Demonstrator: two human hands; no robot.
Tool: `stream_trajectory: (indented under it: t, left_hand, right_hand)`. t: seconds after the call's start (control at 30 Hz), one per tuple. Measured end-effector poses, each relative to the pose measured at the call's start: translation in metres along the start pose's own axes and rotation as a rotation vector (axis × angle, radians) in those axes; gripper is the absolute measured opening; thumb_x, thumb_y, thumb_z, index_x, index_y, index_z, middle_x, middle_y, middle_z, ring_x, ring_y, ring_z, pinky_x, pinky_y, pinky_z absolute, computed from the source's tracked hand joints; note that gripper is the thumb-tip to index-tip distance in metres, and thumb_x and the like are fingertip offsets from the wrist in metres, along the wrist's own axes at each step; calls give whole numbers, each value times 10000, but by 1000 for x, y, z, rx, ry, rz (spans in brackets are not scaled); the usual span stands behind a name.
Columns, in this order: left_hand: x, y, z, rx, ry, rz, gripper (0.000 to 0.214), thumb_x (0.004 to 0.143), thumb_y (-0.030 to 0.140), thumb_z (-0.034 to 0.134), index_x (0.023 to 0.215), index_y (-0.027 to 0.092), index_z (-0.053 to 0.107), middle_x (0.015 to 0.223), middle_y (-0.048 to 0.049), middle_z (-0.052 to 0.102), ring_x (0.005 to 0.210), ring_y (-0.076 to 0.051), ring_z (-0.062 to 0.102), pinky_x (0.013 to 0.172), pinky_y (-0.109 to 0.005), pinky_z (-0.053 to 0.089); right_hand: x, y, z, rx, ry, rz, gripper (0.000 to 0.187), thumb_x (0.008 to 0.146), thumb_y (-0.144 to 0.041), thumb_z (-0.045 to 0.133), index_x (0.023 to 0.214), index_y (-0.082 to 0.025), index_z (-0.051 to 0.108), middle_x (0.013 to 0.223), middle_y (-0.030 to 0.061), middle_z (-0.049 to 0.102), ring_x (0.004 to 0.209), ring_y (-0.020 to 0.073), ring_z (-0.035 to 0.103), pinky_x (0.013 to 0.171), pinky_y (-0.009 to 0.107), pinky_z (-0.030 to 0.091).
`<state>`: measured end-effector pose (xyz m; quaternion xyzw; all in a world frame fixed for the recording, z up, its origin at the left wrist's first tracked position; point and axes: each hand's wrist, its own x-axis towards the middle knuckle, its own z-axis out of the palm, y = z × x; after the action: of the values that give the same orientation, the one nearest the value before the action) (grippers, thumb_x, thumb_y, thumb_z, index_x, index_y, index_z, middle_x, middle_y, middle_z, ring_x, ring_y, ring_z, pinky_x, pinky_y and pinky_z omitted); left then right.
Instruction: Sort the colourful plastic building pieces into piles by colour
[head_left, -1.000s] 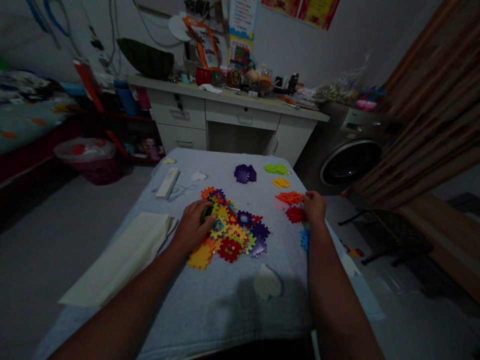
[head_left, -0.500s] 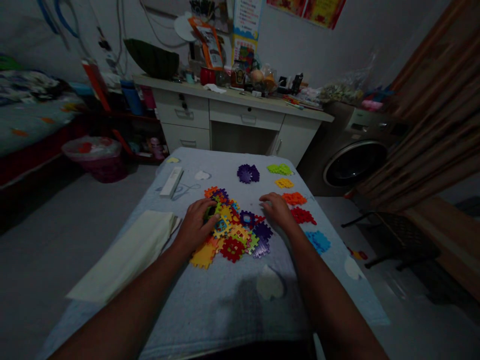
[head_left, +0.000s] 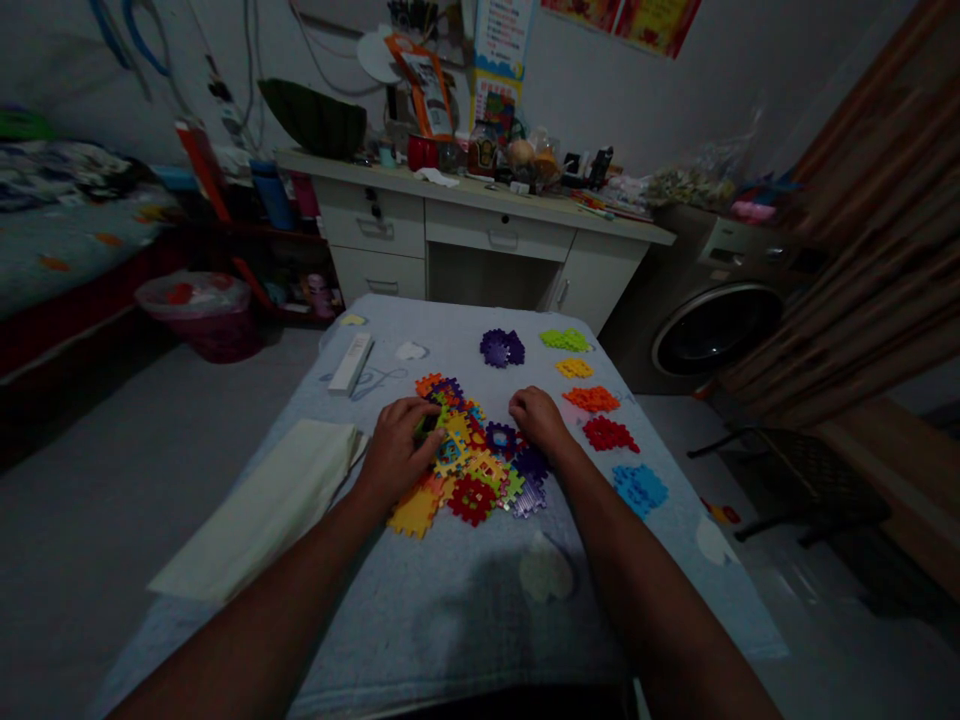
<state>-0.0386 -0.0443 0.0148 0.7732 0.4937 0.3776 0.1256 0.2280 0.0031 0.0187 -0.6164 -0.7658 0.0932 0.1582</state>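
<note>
A mixed heap of coloured plastic interlocking tiles (head_left: 474, 468) lies in the middle of a grey-blue cloth-covered table (head_left: 450, 610). My left hand (head_left: 395, 450) rests on the heap's left side, fingers curled over a green and yellow tile. My right hand (head_left: 537, 418) sits at the heap's right edge, fingers bent down onto the tiles; what they grip is hidden. To the right lie sorted piles: purple (head_left: 502, 347), lime green (head_left: 566, 340), yellow (head_left: 574, 368), orange (head_left: 592, 399), red (head_left: 608, 434) and blue (head_left: 640, 488).
A folded cream cloth (head_left: 262, 505) lies on the table's left side, a white box (head_left: 352, 362) behind it. A pale patch (head_left: 545, 572) marks the cloth near me. Beyond stand a cluttered white desk (head_left: 487, 215), a washing machine (head_left: 712, 300) and a pink bin (head_left: 199, 315).
My right hand has moved left from the red pile at the table's right side to the right edge of the mixed heap. My left hand has stayed on the heap.
</note>
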Motion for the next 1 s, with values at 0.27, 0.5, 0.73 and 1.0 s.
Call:
stream_trajectory:
  t: [0.27, 0.5, 0.73, 1.0]
  left_hand:
    - [-5, 20, -1, 69, 7, 105, 277, 899, 400, 573, 1093, 223, 659, 1102, -96, 656, 1083, -283, 552, 970, -461, 439]
    - [-9, 27, -2, -15, 5, 167, 267, 886, 414, 608, 1051, 211, 664, 1002, -76, 710, 935, -240, 610, 852, -387, 478]
    - [-11, 34, -6, -60, -41, 38, 265, 923, 403, 509, 906, 226, 705, 835, -50, 727, 795, -207, 645, 771, -345, 497]
    - [-8, 23, -20, -28, 57, -184, 321, 930, 441, 447, 824, 218, 651, 765, -26, 684, 739, -185, 627, 682, -302, 456]
  right_hand:
    - [-20, -40, -20, 31, -9, -163, 286, 1008, -239, 411, 808, -183, 607, 879, 55, 615, 866, 182, 501, 830, 315, 333]
    - [-35, -94, -13, 180, -49, -350, 280, 995, -320, 510, 790, -183, 642, 811, 23, 627, 856, 171, 503, 818, 315, 313]
    - [-37, -96, -10, 236, -36, -438, 378, 1037, -337, 389, 804, -191, 649, 792, 20, 621, 817, 164, 497, 822, 314, 325]
    - [-24, -45, -38, 248, 50, -237, 235, 971, -221, 474, 848, -169, 667, 860, 49, 647, 872, 175, 567, 839, 302, 384]
